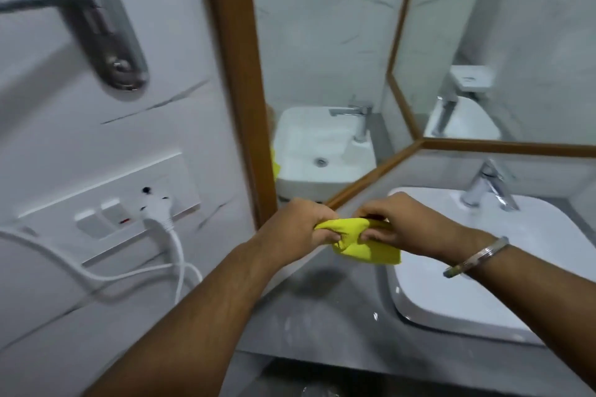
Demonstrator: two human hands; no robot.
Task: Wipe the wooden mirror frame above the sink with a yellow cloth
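A yellow cloth (364,243) is bunched between both my hands, just above the grey counter and below the mirror's lower left corner. My left hand (300,230) grips its left end and my right hand (398,224) pinches its right end. The wooden mirror frame (240,74) runs up the left side of the mirror and along its bottom edge. Neither the cloth nor my hands touch the frame. A metal bangle sits on my right wrist.
A white sink (483,267) with a chrome tap (490,185) lies to the right on the grey counter (322,316). On the left wall are a switch plate (109,203) with a white plug (159,206) and cable, and a metal towel rail bracket (106,26) above.
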